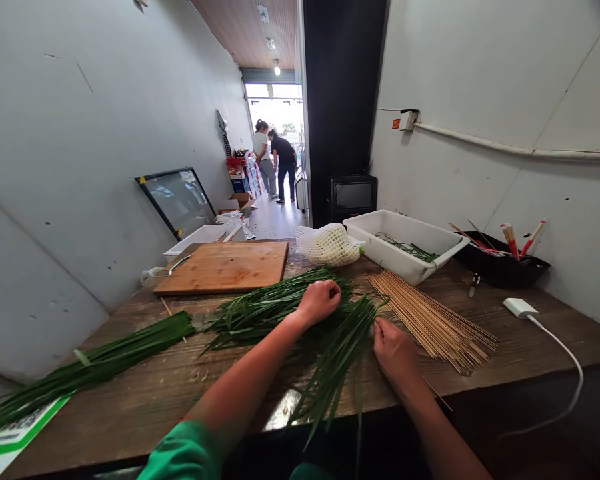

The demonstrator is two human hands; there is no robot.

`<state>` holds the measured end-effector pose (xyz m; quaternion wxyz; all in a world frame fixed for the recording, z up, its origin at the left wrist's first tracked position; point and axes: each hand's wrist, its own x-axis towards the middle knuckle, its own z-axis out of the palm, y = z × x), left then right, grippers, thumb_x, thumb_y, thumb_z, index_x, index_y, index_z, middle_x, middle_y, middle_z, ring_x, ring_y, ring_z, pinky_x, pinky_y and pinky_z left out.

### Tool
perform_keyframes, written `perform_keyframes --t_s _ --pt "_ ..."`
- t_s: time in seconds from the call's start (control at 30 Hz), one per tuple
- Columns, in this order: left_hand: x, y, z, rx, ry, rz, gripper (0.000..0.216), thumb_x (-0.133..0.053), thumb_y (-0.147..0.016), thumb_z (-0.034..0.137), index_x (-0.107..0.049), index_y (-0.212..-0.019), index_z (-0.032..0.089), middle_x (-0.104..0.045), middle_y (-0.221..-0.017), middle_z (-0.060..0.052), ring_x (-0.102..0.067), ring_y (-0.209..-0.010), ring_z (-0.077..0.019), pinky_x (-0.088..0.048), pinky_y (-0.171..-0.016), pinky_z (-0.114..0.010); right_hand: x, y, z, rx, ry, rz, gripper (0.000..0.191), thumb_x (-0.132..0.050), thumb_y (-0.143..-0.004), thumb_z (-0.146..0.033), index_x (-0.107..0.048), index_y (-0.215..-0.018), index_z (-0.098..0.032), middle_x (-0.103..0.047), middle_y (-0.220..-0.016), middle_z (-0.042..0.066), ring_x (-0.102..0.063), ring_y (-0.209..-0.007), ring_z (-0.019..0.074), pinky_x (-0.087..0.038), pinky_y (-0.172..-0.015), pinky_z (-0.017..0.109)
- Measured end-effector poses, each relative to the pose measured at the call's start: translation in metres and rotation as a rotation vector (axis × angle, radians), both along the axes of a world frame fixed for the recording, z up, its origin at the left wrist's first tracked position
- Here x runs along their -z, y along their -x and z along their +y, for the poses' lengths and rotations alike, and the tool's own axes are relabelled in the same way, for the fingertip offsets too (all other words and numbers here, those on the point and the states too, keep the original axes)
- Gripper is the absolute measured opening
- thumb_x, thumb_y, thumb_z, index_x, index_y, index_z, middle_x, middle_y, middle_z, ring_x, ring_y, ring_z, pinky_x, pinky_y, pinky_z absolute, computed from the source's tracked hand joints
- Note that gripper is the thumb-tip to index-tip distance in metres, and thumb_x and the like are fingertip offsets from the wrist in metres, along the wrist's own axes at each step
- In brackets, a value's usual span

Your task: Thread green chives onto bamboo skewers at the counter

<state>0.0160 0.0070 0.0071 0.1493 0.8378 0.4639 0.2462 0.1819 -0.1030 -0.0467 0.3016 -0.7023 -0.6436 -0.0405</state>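
Note:
My left hand [320, 300] is closed on a loose pile of long green chive leaves [270, 310] in the middle of the wooden table [145, 393]. My right hand [395, 350] is curled, fingers pressed on a smaller bunch of chives [340, 360] that hangs over the table's front edge. A fan of thin bamboo skewers [430, 317] lies just right of my right hand. A tied bundle of chives [95, 367] lies at the left.
A wooden cutting board [225, 267] lies at the back left, a white net bag [330, 245] behind the chives. A white tub [405, 243], a black tray of chopsticks [505, 263] and a white charger with cable [520, 308] sit right. Two people [275, 163] stand far off.

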Motion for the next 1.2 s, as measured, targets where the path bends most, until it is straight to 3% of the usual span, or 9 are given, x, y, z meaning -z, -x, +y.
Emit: perform_keyframes --t_s 0.17,0.57,0.9,1.2 --pt "0.0017 -0.0037 -0.0009 0.038 0.084 -0.115 0.020 -0.053 -0.078 0.024 -0.070 -0.081 0.015 -0.069 -0.074 -0.003 -0.059 -0.067 -0.0130 -0.043 -0.065 -0.022 0.0008 0.0009 0.0000 0.018 0.012 0.014 0.027 -0.039 -0.090 -0.019 -0.065 -0.086 -0.016 -0.068 -0.076 0.006 -0.061 -0.070 0.0150 -0.034 -0.060 0.024" --pt "-0.0025 -0.0071 -0.0059 -0.076 0.144 -0.223 0.020 -0.055 -0.077 0.020 -0.072 -0.086 0.015 -0.072 -0.079 -0.002 -0.063 -0.072 -0.0137 -0.047 -0.071 -0.023 0.0004 0.0005 0.0001 -0.007 0.003 0.010 0.028 -0.038 -0.091 -0.020 -0.064 -0.081 -0.018 -0.067 -0.074 0.005 -0.060 -0.068 0.0145 -0.033 -0.059 0.025" --pt "-0.0013 -0.0093 -0.0078 -0.042 0.153 -0.240 0.022 -0.055 -0.077 0.020 -0.073 -0.090 0.015 -0.073 -0.083 -0.003 -0.065 -0.076 -0.0144 -0.047 -0.074 -0.023 0.0029 0.0002 0.0015 -0.023 -0.004 0.048 0.028 -0.038 -0.091 -0.020 -0.066 -0.090 -0.016 -0.070 -0.086 0.008 -0.062 -0.076 0.0159 -0.038 -0.065 0.024" --pt "0.0026 -0.0094 -0.0069 -0.010 0.141 -0.261 0.023 -0.055 -0.077 0.020 -0.073 -0.092 0.016 -0.073 -0.083 -0.002 -0.065 -0.075 -0.0137 -0.047 -0.074 -0.023 0.0027 0.0005 0.0012 -0.018 -0.003 0.035 0.030 -0.037 -0.091 -0.020 -0.066 -0.085 -0.016 -0.069 -0.081 0.007 -0.062 -0.073 0.0155 -0.038 -0.064 0.024"
